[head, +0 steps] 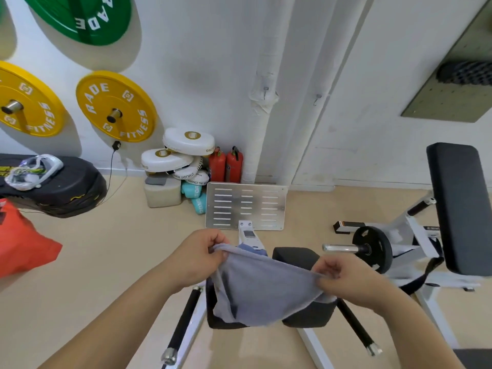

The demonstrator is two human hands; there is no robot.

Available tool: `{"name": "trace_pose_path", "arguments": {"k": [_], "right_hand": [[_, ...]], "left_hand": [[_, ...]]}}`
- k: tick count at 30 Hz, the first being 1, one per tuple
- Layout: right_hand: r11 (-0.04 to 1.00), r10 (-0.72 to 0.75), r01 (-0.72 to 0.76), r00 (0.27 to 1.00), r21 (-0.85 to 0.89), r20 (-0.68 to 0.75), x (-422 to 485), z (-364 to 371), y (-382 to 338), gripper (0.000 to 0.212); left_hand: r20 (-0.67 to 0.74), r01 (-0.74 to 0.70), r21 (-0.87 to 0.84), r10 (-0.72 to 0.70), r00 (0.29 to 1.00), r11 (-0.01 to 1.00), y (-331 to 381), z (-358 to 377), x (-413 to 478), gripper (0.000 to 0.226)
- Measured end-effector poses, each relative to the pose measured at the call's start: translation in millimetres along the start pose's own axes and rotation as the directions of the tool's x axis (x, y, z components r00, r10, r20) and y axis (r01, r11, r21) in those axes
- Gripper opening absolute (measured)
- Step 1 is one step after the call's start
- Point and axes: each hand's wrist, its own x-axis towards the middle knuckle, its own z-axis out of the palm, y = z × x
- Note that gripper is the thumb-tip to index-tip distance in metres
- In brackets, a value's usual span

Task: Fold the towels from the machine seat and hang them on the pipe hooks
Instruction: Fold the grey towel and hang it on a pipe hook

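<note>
A grey towel (262,286) hangs stretched between my two hands above the black machine seat (310,314). My left hand (198,258) pinches its upper left corner and my right hand (346,275) grips its upper right corner. A blue towel (253,249) peeks out behind the grey one, over the seat. On the wall ahead stand two white wrapped pipes, the left pipe (262,129) with a small metal hook (265,92) and the right pipe (308,129) with another hook (317,99). Both hooks are bare.
A metal footplate (246,206) leans at the pipes' base beside two red fire extinguishers (226,165) and stacked white pads (181,155). Black handle bars (182,323) flank the seat. A black back pad (460,206) and weight plate (372,249) stand right. Yellow plates (115,106) hang on the wall.
</note>
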Motion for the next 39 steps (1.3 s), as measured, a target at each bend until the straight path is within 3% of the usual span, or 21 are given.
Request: {"name": "trace_pose_path", "arguments": {"k": [4, 6, 8, 11, 14, 20, 24, 29, 34, 39], "right_hand": [[0.988, -0.152, 0.143, 0.932, -0.052, -0.330, 30.0, -64.6, 8.1, 0.012], [0.955, -0.250, 0.295, 0.826, 0.009, -0.505, 31.6, -94.2, -9.7, 0.007], [0.877, -0.273, 0.459, 0.720, 0.144, -0.638, 20.8, -117.9, -32.0, 0.003], [0.723, -0.285, 0.643, 0.609, 0.251, -0.740, -1.5, -135.8, -57.7, 0.007], [0.693, -0.325, 0.696, 0.533, 0.187, -0.781, -22.9, -135.8, -61.7, 0.007], [0.743, -0.342, 0.639, 0.619, 0.200, -0.707, -48.2, -92.8, -22.1, 0.013], [0.822, -0.343, 0.528, 0.759, 0.213, -0.554, -52.7, -49.4, 27.8, 0.011], [0.919, -0.265, 0.322, 0.932, 0.226, -0.249, -54.3, 7.1, 89.2, 0.011], [0.951, -0.244, 0.253, 0.967, 0.178, -0.075, -57.9, 38.8, 115.9, 0.016], [0.923, -0.305, 0.301, 0.952, 0.241, -0.022, -62.4, 52.1, 130.2, 0.015]], "left_hand": [[-0.217, -0.090, -0.021, 0.083, 0.973, 0.996, 59.4, -3.3, 31.9, 0.016], [-0.406, -0.193, -0.057, 0.154, 0.901, 0.980, 96.9, -14.6, 36.9, 0.013], [-0.576, -0.300, -0.034, 0.226, 0.785, 0.953, 131.7, -27.9, 30.0, 0.009], [-0.730, -0.395, 0.031, 0.291, 0.619, 0.918, 161.7, -42.9, 11.8, 0.009], [-0.763, -0.412, 0.027, 0.285, 0.580, 0.911, 164.5, -40.2, -10.7, 0.012], [-0.731, -0.339, -0.065, 0.186, 0.656, 0.939, 125.9, 1.0, -54.6, 0.012], [-0.664, -0.222, -0.129, 0.082, 0.743, 0.966, 81.6, 34.2, -84.2, 0.009], [-0.423, -0.032, -0.146, -0.033, 0.906, 0.989, 14.9, 76.0, -116.5, 0.017], [-0.328, 0.045, 0.007, -0.040, 0.944, 0.999, -31.5, 93.3, -138.9, 0.029], [-0.299, 0.092, 0.004, -0.087, 0.950, 0.996, -48.3, 102.6, -159.2, 0.025]]}}
